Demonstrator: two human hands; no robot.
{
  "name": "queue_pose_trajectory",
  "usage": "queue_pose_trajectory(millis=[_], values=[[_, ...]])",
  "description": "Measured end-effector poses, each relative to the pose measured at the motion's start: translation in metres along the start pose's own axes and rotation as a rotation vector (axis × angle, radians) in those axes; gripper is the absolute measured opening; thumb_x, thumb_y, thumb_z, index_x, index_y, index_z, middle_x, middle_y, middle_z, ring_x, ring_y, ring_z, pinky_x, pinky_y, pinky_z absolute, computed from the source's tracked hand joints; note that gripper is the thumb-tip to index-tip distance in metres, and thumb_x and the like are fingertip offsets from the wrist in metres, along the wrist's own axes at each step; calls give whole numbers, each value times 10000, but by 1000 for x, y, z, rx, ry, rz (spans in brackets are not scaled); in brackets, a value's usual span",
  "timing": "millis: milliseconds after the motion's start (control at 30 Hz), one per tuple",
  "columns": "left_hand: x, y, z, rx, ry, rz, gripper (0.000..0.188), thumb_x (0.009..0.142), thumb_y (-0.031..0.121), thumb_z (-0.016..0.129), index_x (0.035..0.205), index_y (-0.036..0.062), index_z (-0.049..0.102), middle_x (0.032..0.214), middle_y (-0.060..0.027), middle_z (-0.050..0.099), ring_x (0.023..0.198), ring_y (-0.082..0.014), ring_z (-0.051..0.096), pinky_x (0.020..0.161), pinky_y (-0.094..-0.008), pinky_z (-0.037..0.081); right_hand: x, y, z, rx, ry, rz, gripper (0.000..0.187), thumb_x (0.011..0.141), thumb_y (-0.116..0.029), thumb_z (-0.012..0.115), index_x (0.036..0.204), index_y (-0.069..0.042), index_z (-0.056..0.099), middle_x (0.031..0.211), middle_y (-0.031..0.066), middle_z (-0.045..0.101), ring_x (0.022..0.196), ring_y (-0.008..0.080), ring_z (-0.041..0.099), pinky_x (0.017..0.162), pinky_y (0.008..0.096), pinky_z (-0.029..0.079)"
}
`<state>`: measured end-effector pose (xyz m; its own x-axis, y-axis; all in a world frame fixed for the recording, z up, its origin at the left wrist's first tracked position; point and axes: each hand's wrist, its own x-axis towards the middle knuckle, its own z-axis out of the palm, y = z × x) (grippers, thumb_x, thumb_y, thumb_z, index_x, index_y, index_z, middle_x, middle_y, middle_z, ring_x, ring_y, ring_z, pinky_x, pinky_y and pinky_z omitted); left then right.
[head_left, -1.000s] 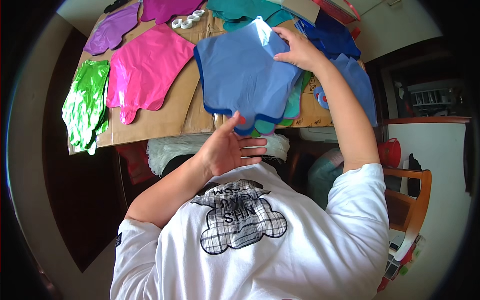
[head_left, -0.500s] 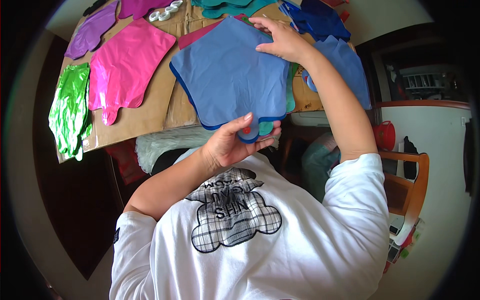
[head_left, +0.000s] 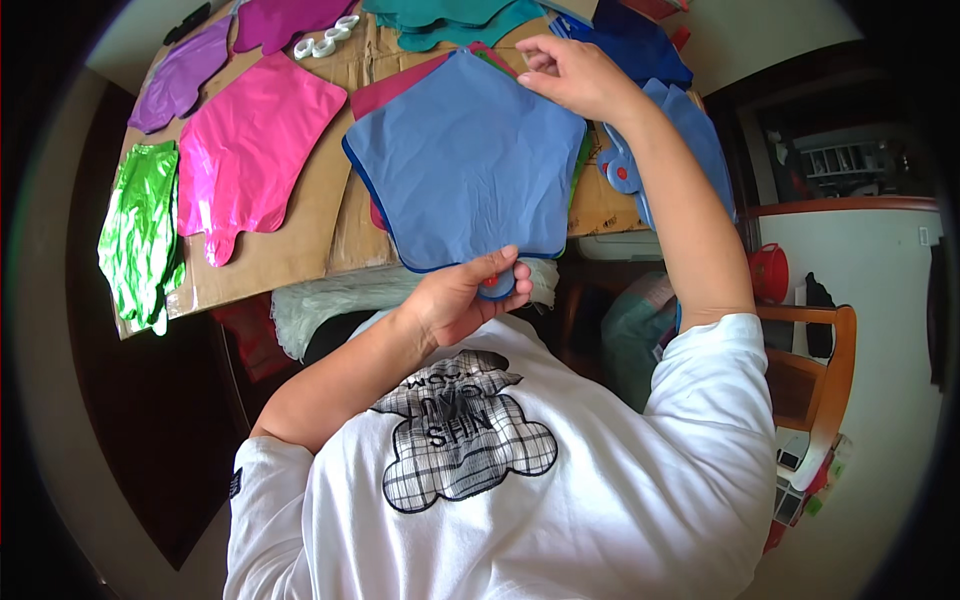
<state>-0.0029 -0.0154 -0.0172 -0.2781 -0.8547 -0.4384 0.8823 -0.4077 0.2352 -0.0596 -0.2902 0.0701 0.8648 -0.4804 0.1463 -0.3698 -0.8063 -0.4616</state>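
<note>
A stack of flat, star-shaped foil balloons (head_left: 470, 165) lies partly on the cardboard-covered table, with a light blue one on top. Dark blue, green and magenta edges peek out beneath it. My left hand (head_left: 465, 300) is closed on the tail at the near end of the stack, thumb on top beside a red dot. Off the upper right edge of the stack, my right hand (head_left: 580, 78) is raised with loosely bent fingers apart and nothing seen in them. More light blue balloons (head_left: 690, 145) lie to the right, partly behind my right forearm.
On the left lie pink foil balloons (head_left: 260, 150), shiny green ones (head_left: 140, 230) and purple ones (head_left: 185, 80). White tape rolls (head_left: 325, 45) sit farther back, near teal balloons (head_left: 450, 25). Dark blue balloons (head_left: 640, 45) are at the far right. A wooden chair (head_left: 835, 370) stands right.
My right hand has drawn off the stack's upper edge, its fingers bending more. My left hand's grip on the tail has closed up, and the stack's layers look more evenly lined up.
</note>
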Motion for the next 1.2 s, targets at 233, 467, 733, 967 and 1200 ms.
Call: queue_pose_trajectory(millis=[233, 467, 733, 967, 1200], values=[[-12, 0, 10, -2, 145, -34, 194, 969, 230, 558, 967, 37, 576, 902, -70, 625, 860, -202, 620, 860, -367, 540, 0, 17, -23, -159, -2, 269, 288, 766, -305, 710, 877, -39, 697, 864, 152, 697, 835, 298, 673, 741, 384, 528], [-21, 5, 19, 50, 205, -54, 255, 954, 297, 585, 964, 43, 584, 878, -89, 638, 841, -219, 627, 830, -379, 547, 31, 13, 2, -317, -130, 445, 366, 725, -324, 704, 961, -43, 713, 990, 154, 696, 937, 331, 661, 806, 424, 532], [-19, 5, 13, 113, 142, -31, 364, 951, 350, 580, 1044, -2, 577, 928, -105, 643, 910, -233, 640, 855, -383, 546, 85, 82, -6, -375, 167, 485, 261, 738, -315, 690, 806, -63, 685, 854, 137, 703, 847, 305, 676, 751, 402, 526], [-26, 9, 7, 121, 87, -57, 363, 915, 315, 644, 1113, 17, 580, 1023, -102, 641, 972, -215, 634, 852, -352, 542, 74, 49, -1, -384, 349, 315, 292, 837, -343, 664, 945, -71, 664, 979, 149, 682, 935, 321, 645, 763, 435, 521], [-25, 4, 1, 111, 26, 37, 231, 916, 154, 633, 1069, -16, 600, 1070, -117, 631, 1026, -249, 617, 935, -386, 507, -21, -14, -9, 9, -40, 104, 246, 860, -241, 669, 888, 2, 644, 741, 84, 649, 699, 164, 617, 627, 313, 470]])
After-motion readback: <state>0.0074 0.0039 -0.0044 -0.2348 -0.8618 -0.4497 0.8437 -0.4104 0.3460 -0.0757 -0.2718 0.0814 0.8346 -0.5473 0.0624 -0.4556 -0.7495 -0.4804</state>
